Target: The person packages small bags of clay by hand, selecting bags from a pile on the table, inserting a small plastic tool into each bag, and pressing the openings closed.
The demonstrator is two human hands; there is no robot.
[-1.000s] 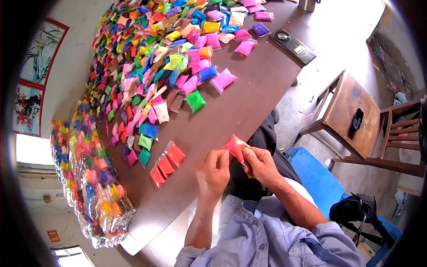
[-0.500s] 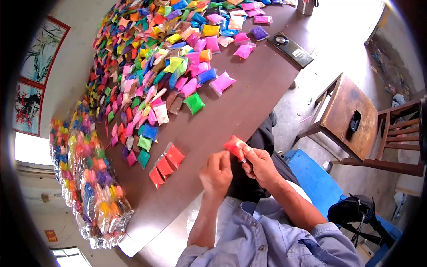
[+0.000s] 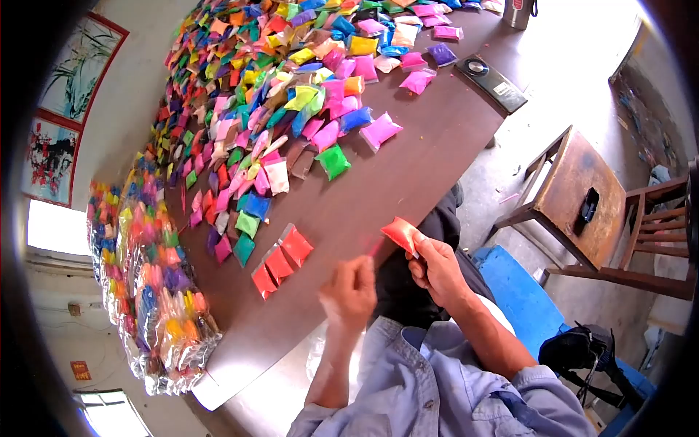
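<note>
head view: red packet (image 3: 400,233) in right hand (image 3: 440,273)

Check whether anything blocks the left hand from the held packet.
No clear obstacle shows between the left hand and the packet in the right hand; a pink blur just beyond the left hand is too smeared to identify.

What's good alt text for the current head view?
A person's right hand holds a red packet at a brown table; the blurred left hand is apart from it. Three more red packets lie there, near a heap of multicoloured packets.
</note>
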